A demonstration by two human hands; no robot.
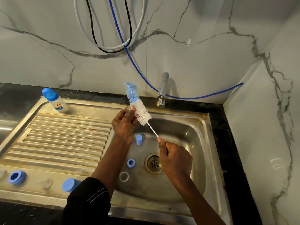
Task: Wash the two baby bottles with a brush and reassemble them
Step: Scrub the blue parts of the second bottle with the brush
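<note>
My right hand (176, 161) grips the thin white handle of a bottle brush (140, 109) with blue and white bristles, held over the sink basin (191, 143). My left hand (124, 125) pinches a small clear teat (129, 109) against the white bristles. An assembled baby bottle (55, 100) with a blue cap stands at the back of the drainboard (65, 137). A blue cap (139, 139), a blue ring (131, 163) and a clear ring-shaped part (124, 176) lie in the basin. Another blue ring (17, 177) and blue cap (70, 185) sit on the front rim.
A chrome tap (162, 90) stands behind the basin, with no water running. The drain (153, 163) is in the basin's middle. Cables and a blue hose (138, 69) hang on the marble wall. A marble side wall closes the right.
</note>
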